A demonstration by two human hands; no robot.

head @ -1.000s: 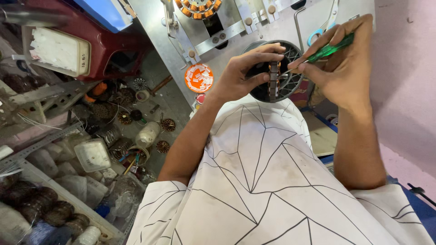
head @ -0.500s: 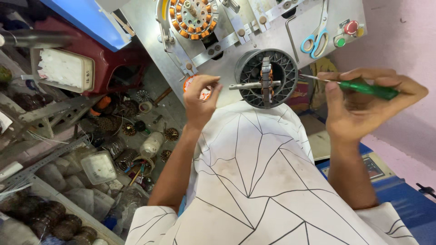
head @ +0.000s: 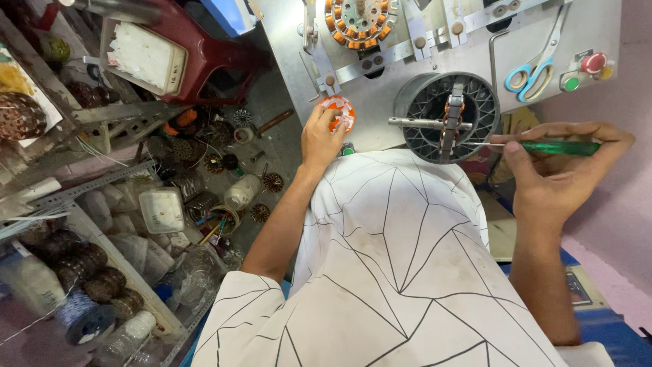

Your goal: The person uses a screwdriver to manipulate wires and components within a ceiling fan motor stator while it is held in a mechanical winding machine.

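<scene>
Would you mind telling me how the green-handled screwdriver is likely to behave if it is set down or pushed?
The screwdriver looks stiff: its thin metal shaft stays straight while the right hand holds it level. Its slim build suggests it is light. The handle appears rounded, so it would probably roll on the sloping grey panel.

Left hand (head: 322,139) extended, right hand (head: 560,170) gripping
</scene>
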